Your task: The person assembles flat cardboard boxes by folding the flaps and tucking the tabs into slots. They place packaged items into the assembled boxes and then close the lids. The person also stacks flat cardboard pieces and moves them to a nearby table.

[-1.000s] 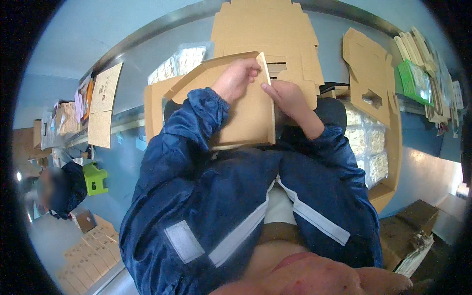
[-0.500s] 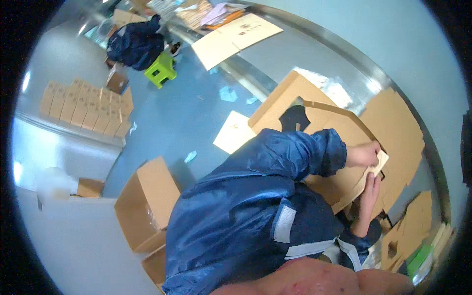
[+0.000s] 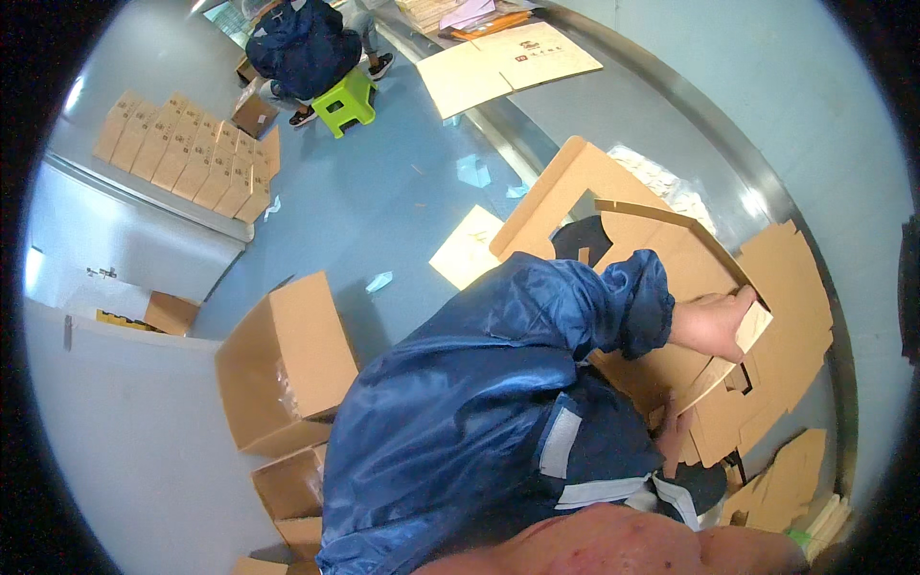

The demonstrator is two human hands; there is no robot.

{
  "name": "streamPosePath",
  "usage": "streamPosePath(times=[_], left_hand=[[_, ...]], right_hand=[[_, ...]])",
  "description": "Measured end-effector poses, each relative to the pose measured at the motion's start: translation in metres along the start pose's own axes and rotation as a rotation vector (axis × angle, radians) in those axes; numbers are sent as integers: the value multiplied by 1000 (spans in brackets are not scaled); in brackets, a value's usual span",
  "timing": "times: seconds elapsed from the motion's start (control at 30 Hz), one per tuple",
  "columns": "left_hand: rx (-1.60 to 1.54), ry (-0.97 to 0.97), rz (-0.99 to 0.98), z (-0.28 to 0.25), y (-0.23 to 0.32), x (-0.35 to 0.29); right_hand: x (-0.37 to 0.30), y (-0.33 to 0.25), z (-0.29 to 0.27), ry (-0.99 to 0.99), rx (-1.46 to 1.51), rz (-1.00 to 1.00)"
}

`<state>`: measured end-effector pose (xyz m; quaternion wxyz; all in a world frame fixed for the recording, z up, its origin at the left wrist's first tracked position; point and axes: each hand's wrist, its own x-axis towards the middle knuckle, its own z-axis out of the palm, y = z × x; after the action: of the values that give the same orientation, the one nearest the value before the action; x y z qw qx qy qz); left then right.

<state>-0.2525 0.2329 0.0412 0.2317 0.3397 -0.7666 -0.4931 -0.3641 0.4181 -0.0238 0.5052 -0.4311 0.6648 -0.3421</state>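
A brown cardboard box (image 3: 632, 240), folded up partway with raised walls, lies in front of me on the right. My left hand (image 3: 714, 326) is closed on its far right corner, the fingers curled over a pale folded edge strip. At the near end of that strip, my right hand (image 3: 674, 439) has its fingers on either side of the box wall. Part of the right hand is hidden behind my jacket. A black piece (image 3: 582, 240) shows through an opening at the box's left side.
Flat cardboard sheets (image 3: 791, 316) lie beyond the box. A printed pale board (image 3: 508, 67) rests on the ledge. Open cartons (image 3: 283, 369) stand at left, near stacked boxes (image 3: 187, 153). A co-worker (image 3: 302, 48) sits on a green stool (image 3: 345, 101); scraps litter the blue floor.
My right hand has slid down along the edge strip toward its near end. The left hand stays at the corner, its grip turned slightly. The view has shifted a little.
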Motion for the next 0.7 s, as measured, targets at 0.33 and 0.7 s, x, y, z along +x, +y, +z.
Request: streamPosePath(times=[0.33,0.7], left_hand=[[-448,99,-58,16,-43,13],[-489,170,-5,35,-31,-10]], right_hand=[[20,1,-15,64,14,21],[14,-31,-7,120,-20,-129]])
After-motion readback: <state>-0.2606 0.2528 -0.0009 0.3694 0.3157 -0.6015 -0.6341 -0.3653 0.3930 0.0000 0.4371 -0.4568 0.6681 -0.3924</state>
